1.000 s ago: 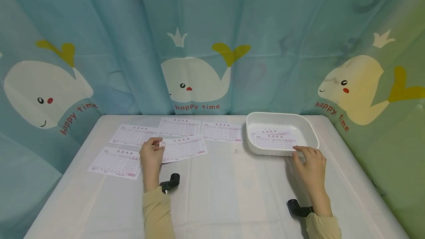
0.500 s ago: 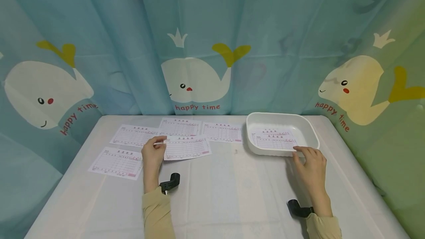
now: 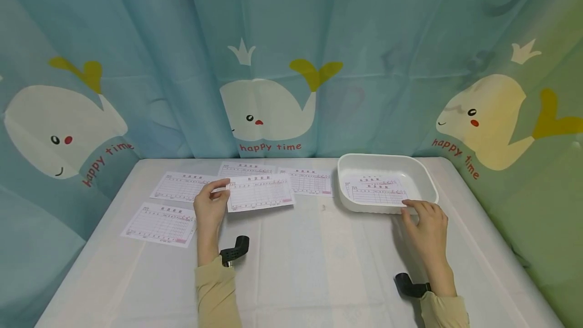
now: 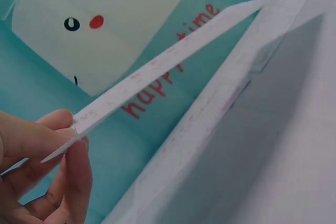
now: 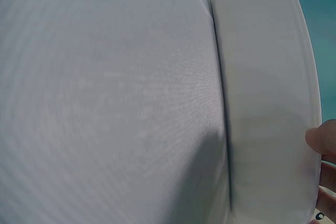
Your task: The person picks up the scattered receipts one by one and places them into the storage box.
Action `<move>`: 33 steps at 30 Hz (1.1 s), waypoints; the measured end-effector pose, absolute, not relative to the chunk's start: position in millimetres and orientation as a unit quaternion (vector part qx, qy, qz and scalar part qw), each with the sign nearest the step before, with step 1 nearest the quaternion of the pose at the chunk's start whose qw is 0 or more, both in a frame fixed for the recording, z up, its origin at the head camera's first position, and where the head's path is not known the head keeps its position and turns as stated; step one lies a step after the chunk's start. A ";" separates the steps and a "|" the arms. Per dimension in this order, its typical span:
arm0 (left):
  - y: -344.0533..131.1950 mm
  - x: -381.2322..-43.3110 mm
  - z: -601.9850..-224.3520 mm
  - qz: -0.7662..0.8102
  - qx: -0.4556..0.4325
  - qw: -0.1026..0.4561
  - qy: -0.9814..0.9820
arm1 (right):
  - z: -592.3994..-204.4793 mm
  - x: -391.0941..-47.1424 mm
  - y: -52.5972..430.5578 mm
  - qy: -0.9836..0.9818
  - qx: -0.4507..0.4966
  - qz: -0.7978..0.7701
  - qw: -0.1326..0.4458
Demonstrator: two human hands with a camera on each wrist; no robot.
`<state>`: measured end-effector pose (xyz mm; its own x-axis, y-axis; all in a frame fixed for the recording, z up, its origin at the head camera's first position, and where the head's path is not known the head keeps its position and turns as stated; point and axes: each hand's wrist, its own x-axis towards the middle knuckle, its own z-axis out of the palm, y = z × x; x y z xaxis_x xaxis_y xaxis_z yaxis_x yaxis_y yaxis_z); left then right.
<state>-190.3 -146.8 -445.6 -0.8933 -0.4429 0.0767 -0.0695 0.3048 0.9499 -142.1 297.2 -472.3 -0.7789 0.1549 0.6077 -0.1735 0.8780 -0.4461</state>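
Between its thumb and fingers, my left hand pinches the left edge of a printed receipt slip, white with pinkish-red lines and print. The slip is lifted clear of the table and seen nearly edge-on in the left wrist view, slightly bent, with the thumb and fingertips of the left hand at its near end. At the right, my right hand holds the near right rim of a white plastic tray. In the right wrist view the thumb lies against the tray's outer wall, with the other fingers over the rim.
Flat on the white-covered table lie more receipt slips: one at front left, others behind the left hand. Several slips lie inside the tray. A blue whale-print curtain hangs behind the table.
The left hand has raised the pinched receipt slip off the table and shifted it slightly right and away, now overlapping the slips behind. The right hand and tray stay put.
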 end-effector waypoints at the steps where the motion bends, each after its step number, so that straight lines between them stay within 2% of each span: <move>1: -146.1 -190.4 -444.7 -0.573 0.159 0.168 -0.786 | -472.4 -142.2 297.3 -0.910 0.005 0.246 0.333; 18: -121.4 -196.0 -437.4 -0.633 0.123 0.175 -0.744 | -472.0 -143.0 297.8 -0.909 0.011 0.243 0.340; 33: -78.4 -200.4 -434.6 -0.665 0.050 0.189 -0.721 | -471.6 -143.0 297.8 -0.912 0.008 0.240 0.333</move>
<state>-200.4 -78.4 -434.6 -0.9234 -0.3239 0.2058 0.1787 0.1115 0.9776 -143.0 297.8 -471.6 -0.7782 0.1447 0.6112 -0.1755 0.8843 -0.4328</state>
